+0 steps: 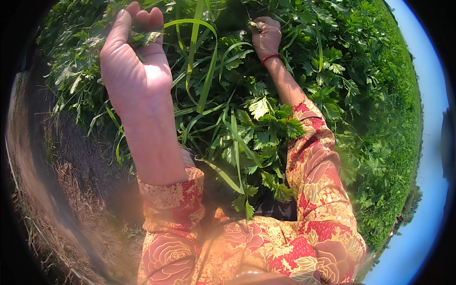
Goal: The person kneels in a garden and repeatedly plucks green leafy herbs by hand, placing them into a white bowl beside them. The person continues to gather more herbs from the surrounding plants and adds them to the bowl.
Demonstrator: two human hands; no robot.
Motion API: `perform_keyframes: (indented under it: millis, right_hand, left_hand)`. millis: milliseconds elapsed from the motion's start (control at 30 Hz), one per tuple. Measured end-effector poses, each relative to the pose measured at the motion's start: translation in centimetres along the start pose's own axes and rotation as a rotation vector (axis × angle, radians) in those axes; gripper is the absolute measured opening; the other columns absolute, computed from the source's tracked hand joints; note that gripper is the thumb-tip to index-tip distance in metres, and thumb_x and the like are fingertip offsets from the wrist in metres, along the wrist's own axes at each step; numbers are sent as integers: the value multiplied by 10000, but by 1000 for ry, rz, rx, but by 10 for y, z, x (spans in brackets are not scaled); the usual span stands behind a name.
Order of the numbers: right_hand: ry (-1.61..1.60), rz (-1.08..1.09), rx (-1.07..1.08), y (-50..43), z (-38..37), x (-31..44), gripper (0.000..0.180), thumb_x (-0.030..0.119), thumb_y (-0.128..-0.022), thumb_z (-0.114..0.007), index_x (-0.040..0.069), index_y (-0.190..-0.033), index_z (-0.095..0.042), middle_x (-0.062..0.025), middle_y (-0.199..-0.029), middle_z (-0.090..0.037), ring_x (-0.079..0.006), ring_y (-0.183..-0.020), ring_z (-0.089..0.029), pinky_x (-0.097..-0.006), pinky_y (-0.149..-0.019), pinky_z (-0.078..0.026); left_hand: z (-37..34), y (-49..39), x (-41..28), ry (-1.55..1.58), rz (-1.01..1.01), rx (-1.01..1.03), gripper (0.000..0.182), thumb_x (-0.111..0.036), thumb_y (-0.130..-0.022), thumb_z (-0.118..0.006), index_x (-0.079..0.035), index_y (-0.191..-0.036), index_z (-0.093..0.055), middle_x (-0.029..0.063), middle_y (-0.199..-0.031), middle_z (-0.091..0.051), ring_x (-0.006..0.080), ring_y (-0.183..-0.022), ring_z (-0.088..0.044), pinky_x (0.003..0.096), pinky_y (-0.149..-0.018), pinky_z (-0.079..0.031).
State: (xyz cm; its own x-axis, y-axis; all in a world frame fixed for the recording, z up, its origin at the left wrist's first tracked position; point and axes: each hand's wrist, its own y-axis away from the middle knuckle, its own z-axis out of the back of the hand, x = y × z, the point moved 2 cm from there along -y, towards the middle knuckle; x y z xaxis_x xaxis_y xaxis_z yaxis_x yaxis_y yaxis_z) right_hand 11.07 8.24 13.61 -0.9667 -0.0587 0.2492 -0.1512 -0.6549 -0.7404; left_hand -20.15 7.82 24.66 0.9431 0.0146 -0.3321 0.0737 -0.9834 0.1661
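Note:
My left hand is raised at the upper left, palm towards the camera and fingers partly curled. Green leaves lie across its fingers; whether it grips them cannot be told. At the top centre my right hand, with a red bangle at the wrist, is closed on a small piece of leafy stem among the plants. Between the forearms grow celery-like leafy plants and long grass blades. Some leaves hang in front of the right sleeve.
Dense leafy crop stretches to the right, out to trees and sky. Bare soil with dry straw lies at the left. Dark checked cloth shows under the leaves, close to my body.

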Motion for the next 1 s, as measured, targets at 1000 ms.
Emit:
perform_keyframes:
  millis: [1000]
  right_hand:
    - [-924,-98,892,-49,112,158,253,244,-953,-579,30,-1083,-616,-19,-720,-595,-76,-631,-600,-208,-525,-445]
  left_hand:
    - [-5,15,45,-294,151,105,154,-61,-940,-575,63,-1030,-573,139,-940,-633,219,-872,-631,365,-871,-548]
